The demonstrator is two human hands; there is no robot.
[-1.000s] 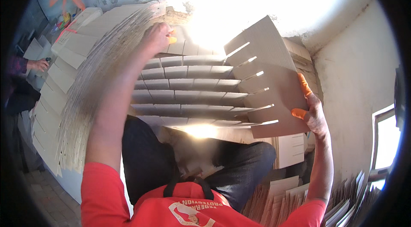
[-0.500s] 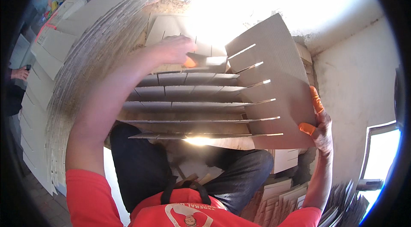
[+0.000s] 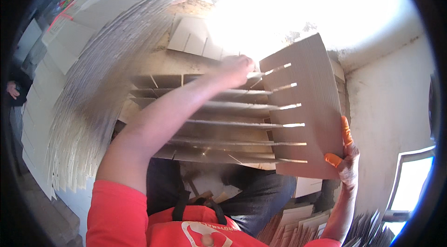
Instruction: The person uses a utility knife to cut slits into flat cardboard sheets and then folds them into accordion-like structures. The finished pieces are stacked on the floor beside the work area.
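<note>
My right hand [image 3: 349, 163], with orange covers on its thumb and a finger, grips the near right edge of a brown slotted cardboard sheet [image 3: 309, 107] that stands tilted. Several cardboard strips [image 3: 228, 124] run leftward from the sheet's slots, roughly parallel, with slits of their own. At the far end of this row, my left hand [image 3: 238, 71] is closed around the right end of the farthest strip, close against the slotted sheet. Its fingertips are partly hidden and a little blurred. My left forearm crosses over the strips and covers their middle parts.
A long curved stack of cardboard sheets [image 3: 107, 60] leans at the left. Slotted pieces [image 3: 191, 37] lie beyond the strips. More cardboard [image 3: 298, 223] stands at the lower right, beside a wall [image 3: 386, 102]. Another person's hand [image 3: 13, 89] shows at the far left edge.
My left hand has moved right along the farthest strip, up to the slotted sheet. My right hand keeps its grip on the sheet, which sits a little lower in view.
</note>
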